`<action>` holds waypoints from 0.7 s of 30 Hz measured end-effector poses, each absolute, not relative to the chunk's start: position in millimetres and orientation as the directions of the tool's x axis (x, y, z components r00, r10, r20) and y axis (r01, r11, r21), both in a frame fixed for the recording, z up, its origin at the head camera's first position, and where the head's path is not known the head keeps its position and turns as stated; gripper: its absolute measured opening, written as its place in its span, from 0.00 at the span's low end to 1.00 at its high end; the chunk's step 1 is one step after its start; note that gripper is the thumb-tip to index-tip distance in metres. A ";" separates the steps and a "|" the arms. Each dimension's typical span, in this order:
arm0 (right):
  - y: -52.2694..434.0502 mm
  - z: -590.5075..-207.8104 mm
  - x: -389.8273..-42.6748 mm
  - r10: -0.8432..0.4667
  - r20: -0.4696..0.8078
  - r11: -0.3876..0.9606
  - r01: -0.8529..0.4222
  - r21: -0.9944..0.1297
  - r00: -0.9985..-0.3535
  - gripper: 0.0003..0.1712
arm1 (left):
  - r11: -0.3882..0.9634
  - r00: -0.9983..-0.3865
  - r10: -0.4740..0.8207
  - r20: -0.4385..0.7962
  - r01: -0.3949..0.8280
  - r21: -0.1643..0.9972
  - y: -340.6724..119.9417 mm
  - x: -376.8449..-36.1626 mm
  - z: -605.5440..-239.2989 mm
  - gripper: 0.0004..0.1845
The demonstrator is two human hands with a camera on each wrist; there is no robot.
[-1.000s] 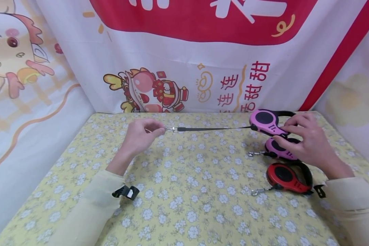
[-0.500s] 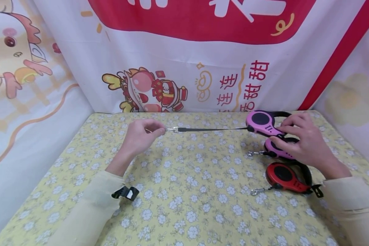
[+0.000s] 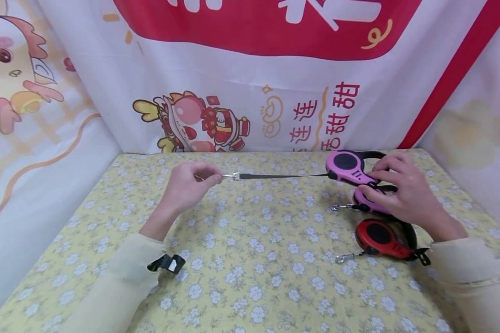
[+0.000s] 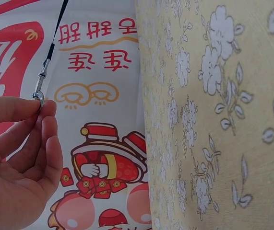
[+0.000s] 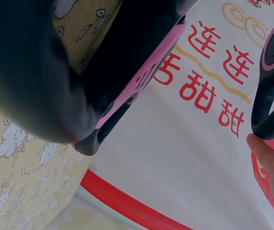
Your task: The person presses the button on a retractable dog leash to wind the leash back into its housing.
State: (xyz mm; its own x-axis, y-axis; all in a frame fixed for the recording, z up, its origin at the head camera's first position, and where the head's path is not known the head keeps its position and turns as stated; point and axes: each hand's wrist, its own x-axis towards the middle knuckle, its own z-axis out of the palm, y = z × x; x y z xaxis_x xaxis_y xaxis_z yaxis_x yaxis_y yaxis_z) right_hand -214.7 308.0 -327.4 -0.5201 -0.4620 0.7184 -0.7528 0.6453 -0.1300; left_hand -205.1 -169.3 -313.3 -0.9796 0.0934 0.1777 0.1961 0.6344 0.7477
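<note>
In the head view, my left hand (image 3: 187,187) pinches the metal clip (image 3: 234,176) of a retractable dog leash between thumb and fingertips. A thin black strap (image 3: 283,176) runs taut from that clip to the pink leash case (image 3: 346,162). My right hand (image 3: 406,196) holds this case by its black handle (image 5: 266,108), with the fingers curled round it. Under the right hand lies a second pink retractable leash (image 3: 371,200), partly covered by the hand. The left wrist view shows the pinched clip (image 4: 40,91) close up.
A red retractable leash (image 3: 379,233) lies nearer, its clip (image 3: 345,258) pointing left. The second pink leash's clip (image 3: 340,207) also points left. A flowered yellow cloth (image 3: 250,259) covers the table. Printed white curtains (image 3: 216,69) stand behind and at the sides.
My right hand has moved slightly left with the pink leash case, so the stretch of strap between case and clip is shorter. The left hand keeps its pinch. The view has shifted a little.
</note>
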 end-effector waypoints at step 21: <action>306.1 -328.4 -211.7 -0.458 0.679 0.656 -0.733 -0.178 -0.574 0.30 | 0.631 -0.976 0.106 0.188 0.212 0.746 -169.1 -206.4 -314.2 0.10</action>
State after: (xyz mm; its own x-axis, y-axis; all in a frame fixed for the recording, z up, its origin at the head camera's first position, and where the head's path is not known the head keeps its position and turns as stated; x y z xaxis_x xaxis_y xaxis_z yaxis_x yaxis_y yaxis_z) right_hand -211.7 306.1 -328.4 -0.5741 -0.4578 0.6788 -0.7333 0.6563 -0.1775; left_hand -206.4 -169.1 -314.2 -0.9765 0.1057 0.1880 0.2120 0.6312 0.7461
